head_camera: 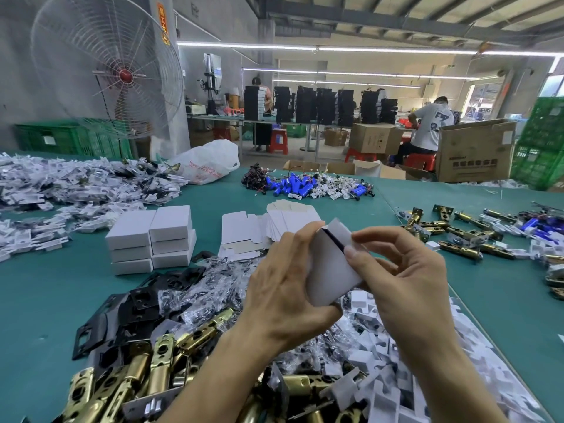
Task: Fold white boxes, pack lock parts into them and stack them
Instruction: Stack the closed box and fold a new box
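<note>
head view: both hands hold one small white cardboard box in the air above the green table, tilted, its top flap partly open with a dark slit showing. the left hand wraps the box's left side, fingers curled closed around it. the right hand pinches the flap edge between thumb and forefinger. behind, to the left, a stack of closed white boxes stands on the table; flat unfolded white box blanks lie just beyond the hands. brass latch bolts and black metal plates lie heaped near the wrists.
</note>
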Motion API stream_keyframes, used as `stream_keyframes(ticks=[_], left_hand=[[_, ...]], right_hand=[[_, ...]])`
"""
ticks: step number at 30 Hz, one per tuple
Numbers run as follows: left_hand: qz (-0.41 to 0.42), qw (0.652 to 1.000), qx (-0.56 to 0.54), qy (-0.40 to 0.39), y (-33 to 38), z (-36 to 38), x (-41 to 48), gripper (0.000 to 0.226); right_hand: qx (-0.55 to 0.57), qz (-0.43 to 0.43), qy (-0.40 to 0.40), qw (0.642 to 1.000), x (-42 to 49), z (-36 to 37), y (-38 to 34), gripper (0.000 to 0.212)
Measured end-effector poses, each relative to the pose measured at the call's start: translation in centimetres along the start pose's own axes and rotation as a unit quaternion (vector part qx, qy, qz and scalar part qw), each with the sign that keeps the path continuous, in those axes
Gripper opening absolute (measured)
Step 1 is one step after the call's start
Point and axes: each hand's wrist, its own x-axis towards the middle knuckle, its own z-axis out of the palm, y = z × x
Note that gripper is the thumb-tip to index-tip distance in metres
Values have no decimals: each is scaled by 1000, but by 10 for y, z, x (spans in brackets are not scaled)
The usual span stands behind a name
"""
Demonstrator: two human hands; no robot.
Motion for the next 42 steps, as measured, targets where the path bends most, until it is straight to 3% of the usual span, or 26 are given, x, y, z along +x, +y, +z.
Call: stream_keyframes(ticks=[6,13,26,33,42], left_hand=[[0,1000,27,-1,3,0,0,90],[-14,1000,7,-2,5,0,-1,95],[-9,1000,26,-4,2,0,-1,100],[-28,999,-32,18,2,2,-1,94],[-54,983,-173,18,-2,1,1,108]], right_hand=[[1,15,18,1000,1,-5,-2,26],[-55,17,-10,998,0,-4,-5,11],[-109,0,-27,994,2,-6,-5,12],[-74,24,-122,989,0,-2,-3,20],[-38,14,-205,978,1,-5,-8,29]])
